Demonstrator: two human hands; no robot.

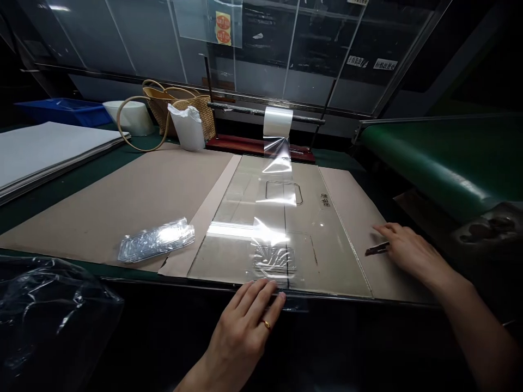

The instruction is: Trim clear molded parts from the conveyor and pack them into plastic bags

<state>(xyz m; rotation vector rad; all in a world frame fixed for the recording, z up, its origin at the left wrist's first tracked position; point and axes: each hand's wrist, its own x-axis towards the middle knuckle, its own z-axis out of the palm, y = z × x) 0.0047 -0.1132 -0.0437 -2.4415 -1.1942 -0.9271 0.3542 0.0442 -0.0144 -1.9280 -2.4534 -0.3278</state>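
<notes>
At the table's front edge, my left hand [249,321] lies with fingers stretched out over the near end of clear plastic film [273,258]. The film is wrinkled there and runs back over a glass plate [245,207] to a film roll [278,121] on a horizontal rod. Dark outlines and handwriting mark the plate. Off to the right, my right hand [408,250] has a short, slim dark tool [376,249] at its fingers, just over the cardboard; its exact kind is unclear. A stack of clear plastic pieces [157,241] lies left of the plate.
Brown cardboard [134,190] covers the table around the plate. White sheets [53,149], a blue tray [61,111], a woven bag [200,111] and a white roll [187,128] stand at the left and back. A green conveyor belt [445,158] runs along the right.
</notes>
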